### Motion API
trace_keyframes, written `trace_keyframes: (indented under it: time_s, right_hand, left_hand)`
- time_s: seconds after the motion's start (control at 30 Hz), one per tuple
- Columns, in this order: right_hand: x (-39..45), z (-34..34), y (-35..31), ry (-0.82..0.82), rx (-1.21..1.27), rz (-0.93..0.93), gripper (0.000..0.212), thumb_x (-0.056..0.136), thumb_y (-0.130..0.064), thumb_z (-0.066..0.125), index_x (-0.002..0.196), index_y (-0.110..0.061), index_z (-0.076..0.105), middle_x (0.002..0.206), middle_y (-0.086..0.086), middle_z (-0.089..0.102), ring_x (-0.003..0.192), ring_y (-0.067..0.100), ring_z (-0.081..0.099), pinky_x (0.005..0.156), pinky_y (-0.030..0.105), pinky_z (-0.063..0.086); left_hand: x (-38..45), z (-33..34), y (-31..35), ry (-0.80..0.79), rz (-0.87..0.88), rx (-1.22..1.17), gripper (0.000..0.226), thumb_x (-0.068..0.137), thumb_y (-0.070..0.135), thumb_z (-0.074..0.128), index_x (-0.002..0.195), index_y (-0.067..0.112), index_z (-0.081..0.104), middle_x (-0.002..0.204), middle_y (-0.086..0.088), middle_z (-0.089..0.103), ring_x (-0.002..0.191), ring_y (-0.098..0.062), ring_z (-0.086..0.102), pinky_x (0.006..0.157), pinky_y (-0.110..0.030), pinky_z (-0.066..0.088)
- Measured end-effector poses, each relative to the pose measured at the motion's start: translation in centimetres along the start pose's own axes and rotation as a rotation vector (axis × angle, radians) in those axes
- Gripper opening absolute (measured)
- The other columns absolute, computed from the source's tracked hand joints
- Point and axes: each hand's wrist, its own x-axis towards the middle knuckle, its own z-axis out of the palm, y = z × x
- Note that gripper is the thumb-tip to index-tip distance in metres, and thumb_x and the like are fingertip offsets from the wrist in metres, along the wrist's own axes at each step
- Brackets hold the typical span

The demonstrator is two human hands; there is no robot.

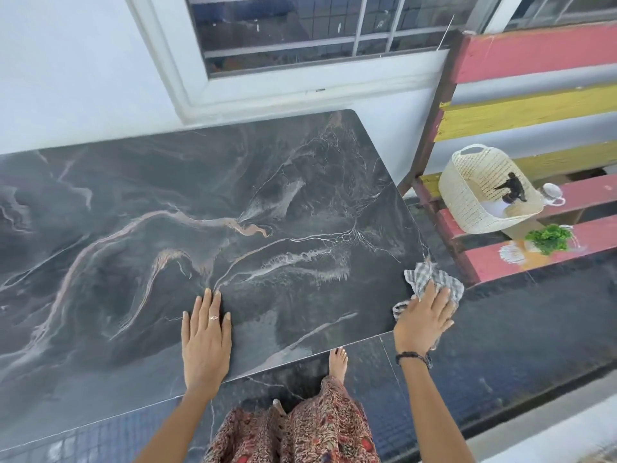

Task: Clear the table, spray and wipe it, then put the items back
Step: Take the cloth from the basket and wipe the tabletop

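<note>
Person is standing at the near edge of the dark marble table [140, 208]. Left hand [206, 339] is lying flat on the tabletop near that edge, fingers straight and close together, ring on one finger, gripping nothing. Right hand [422, 320] is pressing a grey checked cloth [430, 279] onto the table's right edge, fingers straight and slightly spread over it; cloth is bunching out past the fingertips and hanging partly off the edge. Off to the right, a red and yellow bench [547, 58] is holding a cream basket [467, 192] with a spray bottle [512, 190] inside, a white cup [552, 192] just beside the basket, and a small green plant [547, 238] near it.
</note>
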Motion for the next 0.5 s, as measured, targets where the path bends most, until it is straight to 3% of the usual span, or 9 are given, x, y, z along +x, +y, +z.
trace_keyframes:
  time_s: [0.1,0.27,0.37,0.43,0.5]
  right_hand:
    - [-3.8,1.6,-2.4,-0.019,-0.015,0.011,0.048,0.096,-0.007,0.043,0.143,-0.007,0.033,0.153,0.02,0.02,0.141,0.042,0.013,0.11,0.061,0.014]
    - [-9.0,4.2,-5.4,-0.129,-0.076,-0.317,0.057,0.074,-0.002,0.073,0.128,-0.006,0.055,0.133,0.026,0.05,0.121,0.049,0.047,0.093,0.064,0.039]
    - [-5.8,3.3,-4.2,-0.141,-0.112,-0.399,0.054,0.088,-0.004,0.057,0.139,-0.011,0.041,0.146,0.021,0.036,0.135,0.044,0.03,0.107,0.058,0.027]
    - [-2.6,2.0,-2.4,-0.114,-0.118,-0.263,0.049,0.096,-0.01,0.041,0.144,-0.013,0.03,0.154,0.017,0.021,0.142,0.039,0.015,0.113,0.054,0.013]
    - [0.5,0.3,-0.9,-0.061,-0.11,-0.119,0.048,0.096,-0.009,0.039,0.144,-0.009,0.031,0.154,0.019,0.02,0.141,0.04,0.014,0.112,0.055,0.013]
  left_hand:
    - [0.1,-0.1,-0.1,-0.007,0.007,0.015,0.058,0.094,0.038,0.016,0.141,0.011,0.036,0.148,-0.006,0.037,0.139,-0.022,0.029,0.115,-0.04,0.013]
    - [0.1,0.0,-0.2,-0.017,0.003,0.024,0.06,0.094,0.04,0.012,0.142,0.012,0.035,0.149,-0.005,0.035,0.14,-0.02,0.027,0.116,-0.037,0.01]
    - [0.2,0.1,-0.4,-0.027,0.006,0.002,0.061,0.093,0.042,0.012,0.143,0.014,0.033,0.15,-0.004,0.033,0.141,-0.019,0.024,0.117,-0.038,0.009]
    - [0.0,0.1,-0.4,-0.019,0.01,-0.013,0.061,0.093,0.042,0.012,0.143,0.014,0.033,0.15,-0.004,0.033,0.141,-0.019,0.024,0.117,-0.038,0.009]
    - [0.0,0.1,-0.3,-0.009,0.01,-0.023,0.059,0.094,0.04,0.016,0.143,0.013,0.034,0.15,-0.004,0.033,0.141,-0.019,0.024,0.117,-0.038,0.009]
